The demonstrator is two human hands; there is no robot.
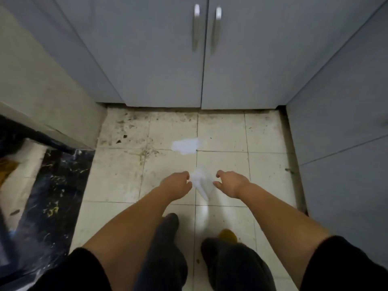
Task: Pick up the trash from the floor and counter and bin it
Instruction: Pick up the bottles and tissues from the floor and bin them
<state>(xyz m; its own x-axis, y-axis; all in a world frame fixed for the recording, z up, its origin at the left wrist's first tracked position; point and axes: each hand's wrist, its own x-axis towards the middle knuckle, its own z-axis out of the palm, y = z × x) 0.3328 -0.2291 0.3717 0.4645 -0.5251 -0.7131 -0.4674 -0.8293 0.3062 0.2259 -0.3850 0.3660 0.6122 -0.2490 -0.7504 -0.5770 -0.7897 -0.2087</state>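
clearly the crumpled white wrapper (202, 183) lay on the tiled floor (222, 135) between our hands, with a second white scrap (186, 145) farther off near the cabinet doors (168, 59). we judged it light, soft and crinkly, best pinched at its near edge. our left hand (176, 184) was loosely curled beside it, our right hand (230, 182) half open, neither plainly gripping.

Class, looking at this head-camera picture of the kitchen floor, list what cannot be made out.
- Left hand and right hand: motion blur hides whether either grips the pale translucent wrapper between them.
- Bin: outside the frame.
- Yellow rounded object: partly covered by a dark-trousered leg, identity unclear.
- White patch on the tile: too blurred to tell paper from spill.
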